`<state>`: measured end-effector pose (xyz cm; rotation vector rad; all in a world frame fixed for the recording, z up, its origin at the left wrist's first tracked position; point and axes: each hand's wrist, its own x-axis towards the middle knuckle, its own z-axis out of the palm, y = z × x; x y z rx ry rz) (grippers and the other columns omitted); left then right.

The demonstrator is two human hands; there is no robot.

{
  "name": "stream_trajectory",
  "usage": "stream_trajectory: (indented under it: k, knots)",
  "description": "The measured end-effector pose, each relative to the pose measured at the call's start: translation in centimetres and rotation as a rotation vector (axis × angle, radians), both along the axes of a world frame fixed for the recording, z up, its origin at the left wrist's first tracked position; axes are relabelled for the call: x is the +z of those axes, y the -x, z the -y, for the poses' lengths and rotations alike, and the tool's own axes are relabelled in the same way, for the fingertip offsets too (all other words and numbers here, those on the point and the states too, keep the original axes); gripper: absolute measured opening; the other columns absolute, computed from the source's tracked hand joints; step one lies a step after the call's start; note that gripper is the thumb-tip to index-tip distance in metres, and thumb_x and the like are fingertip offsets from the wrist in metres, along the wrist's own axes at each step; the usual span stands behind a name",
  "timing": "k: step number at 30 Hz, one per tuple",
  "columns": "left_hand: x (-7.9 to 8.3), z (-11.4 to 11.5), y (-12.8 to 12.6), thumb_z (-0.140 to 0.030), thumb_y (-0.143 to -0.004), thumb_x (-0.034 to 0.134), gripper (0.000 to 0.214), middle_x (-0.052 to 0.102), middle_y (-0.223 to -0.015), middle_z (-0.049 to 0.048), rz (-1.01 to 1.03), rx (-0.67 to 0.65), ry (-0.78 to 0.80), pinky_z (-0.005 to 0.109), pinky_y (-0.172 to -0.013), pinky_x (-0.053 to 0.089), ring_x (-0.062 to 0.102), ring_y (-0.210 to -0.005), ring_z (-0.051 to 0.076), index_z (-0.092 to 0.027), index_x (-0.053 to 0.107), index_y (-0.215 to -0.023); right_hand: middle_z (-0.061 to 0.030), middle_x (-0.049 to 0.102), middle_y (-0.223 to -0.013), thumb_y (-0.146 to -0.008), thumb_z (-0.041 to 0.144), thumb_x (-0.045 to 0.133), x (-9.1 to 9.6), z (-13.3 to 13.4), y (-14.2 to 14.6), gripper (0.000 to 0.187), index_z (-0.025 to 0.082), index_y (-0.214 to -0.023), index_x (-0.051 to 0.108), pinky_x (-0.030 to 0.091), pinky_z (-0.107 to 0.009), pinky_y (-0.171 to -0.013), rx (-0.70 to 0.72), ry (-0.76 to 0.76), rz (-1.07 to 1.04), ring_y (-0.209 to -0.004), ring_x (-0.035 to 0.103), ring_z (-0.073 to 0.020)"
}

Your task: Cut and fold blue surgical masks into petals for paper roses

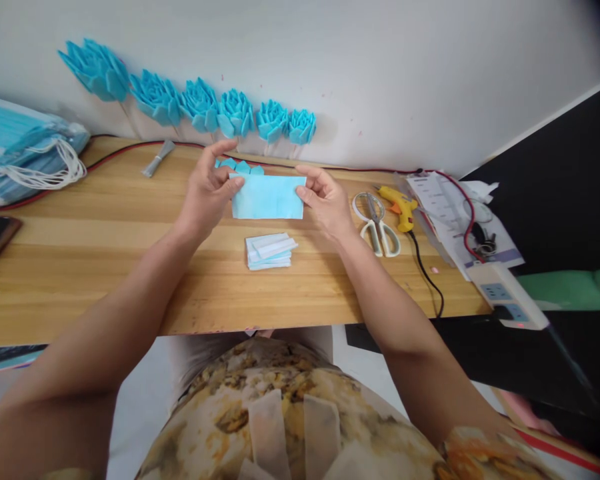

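A flat light-blue rectangle of mask fabric [268, 197] is stretched between my two hands above the wooden table. My left hand [210, 188] pinches its left edge between thumb and fingers, the index finger raised. At the right edge, my right hand [326, 201] grips the fabric between thumb and fingers. Just below, on the tabletop, lies a small stack of folded white and pale-blue pieces [270, 251]. Behind the held sheet, several cut blue petals [243, 167] show in part; the rest of them is hidden.
Several blue fabric flowers [199, 105] on stems lean against the wall. A bag of masks [25, 150] and a bundle of thin ties [159, 158] lie left. Scissors [377, 223], a yellow glue gun [399, 205], papers [445, 200] and a power strip [505, 297] are right.
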<state>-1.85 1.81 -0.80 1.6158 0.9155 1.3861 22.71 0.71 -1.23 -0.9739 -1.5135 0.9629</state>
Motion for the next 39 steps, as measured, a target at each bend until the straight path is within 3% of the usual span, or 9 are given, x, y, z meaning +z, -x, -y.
stream_trajectory:
  k: [7,15,21,23,26,28,33,36,39]
  knots:
    - [-0.3,-0.3,0.0,-0.038,-0.083,0.079,0.061,0.051,-0.068,-0.0057,0.042,-0.012,0.021,0.031,-0.070,0.041,0.061,-0.086,0.016,-0.028,0.045,-0.133,0.0012,0.056,-0.083,-0.079,0.058,0.074,0.9,0.7,0.3,0.050,0.032,-0.121,0.064,0.056,-0.030,-0.066,-0.037,0.042,0.013,-0.081,0.061,-0.0160]
    - [0.5,0.4,-0.3,-0.037,-0.078,0.078,0.054,0.058,-0.074,-0.0023,0.035,0.046,0.076,0.031,-0.062,0.043,0.063,-0.076,0.017,-0.033,0.053,-0.126,0.0011,0.060,-0.084,-0.075,0.058,0.077,1.2,0.9,0.5,0.055,0.032,-0.121,0.064,0.056,-0.030,-0.064,-0.038,0.120,-0.048,-0.080,0.063,-0.0165]
    - [-0.8,-0.2,-0.4,-0.039,-0.081,0.075,0.052,0.054,-0.068,-0.0037,-0.019,0.051,0.056,0.033,-0.064,0.043,0.060,-0.072,0.017,-0.031,0.055,-0.129,0.0019,0.060,-0.081,-0.076,0.061,0.075,1.1,1.1,0.7,0.055,0.031,-0.121,0.063,0.054,-0.028,-0.064,-0.046,0.136,-0.083,-0.079,0.063,-0.0156]
    - [-0.8,0.1,-0.6,-0.042,-0.086,0.071,0.047,0.059,-0.077,-0.0017,-0.121,0.127,-0.023,0.036,-0.073,0.046,0.060,-0.078,0.017,-0.027,0.057,-0.129,0.0022,0.061,-0.082,-0.075,0.061,0.075,1.0,1.1,0.9,0.054,0.030,-0.118,0.064,0.054,-0.027,-0.065,-0.047,0.141,-0.099,-0.078,0.063,-0.0144]
    - [0.3,1.4,-1.1,-0.048,-0.093,0.060,0.036,0.067,-0.109,0.0058,-0.315,0.252,-0.241,0.046,-0.099,0.042,0.060,-0.106,0.026,-0.026,0.063,-0.121,0.0020,0.062,-0.084,-0.075,0.063,0.074,0.9,1.3,1.2,0.052,0.029,-0.114,0.064,0.054,-0.027,-0.068,-0.063,0.149,-0.106,-0.078,0.063,-0.0138]
    - [1.1,2.6,-1.8,-0.050,-0.094,0.058,0.033,0.065,-0.124,0.0081,-0.408,0.231,-0.367,0.048,-0.108,0.038,0.056,-0.120,0.029,-0.030,0.063,-0.119,0.0016,0.064,-0.086,-0.076,0.066,0.072,0.8,1.4,1.4,0.052,0.030,-0.113,0.064,0.054,-0.029,-0.071,-0.066,0.160,-0.104,-0.080,0.063,-0.0146]
    - [1.1,4.7,-4.0,-0.054,-0.079,0.075,0.051,0.064,-0.130,0.0110,-0.532,0.080,-0.539,0.051,-0.106,0.041,0.056,-0.124,0.033,-0.025,0.062,-0.119,0.0015,0.065,-0.085,-0.074,0.063,0.074,0.9,2.1,2.3,0.053,0.029,-0.113,0.064,0.054,-0.030,-0.069,-0.053,0.251,-0.174,-0.076,0.062,-0.0144]
    - [0.6,4.9,-4.4,-0.042,-0.082,0.074,0.032,0.066,-0.124,0.0087,-0.523,0.133,-0.476,0.049,-0.105,0.042,0.058,-0.120,0.031,-0.024,0.065,-0.108,0.0009,0.066,-0.087,-0.074,0.061,0.075,1.2,2.5,2.8,0.053,0.028,-0.115,0.064,0.055,-0.028,-0.069,-0.032,0.295,-0.191,-0.076,0.062,-0.0139]
    - [0.8,4.5,-3.9,-0.030,-0.088,0.065,0.005,0.071,-0.105,0.0043,-0.385,0.202,-0.327,0.042,-0.098,0.046,0.063,-0.107,0.026,-0.026,0.067,-0.092,-0.0007,0.069,-0.093,-0.080,0.062,0.069,1.8,2.8,2.8,0.050,0.028,-0.116,0.065,0.057,-0.029,-0.074,-0.021,0.259,-0.155,-0.087,0.066,-0.0156]
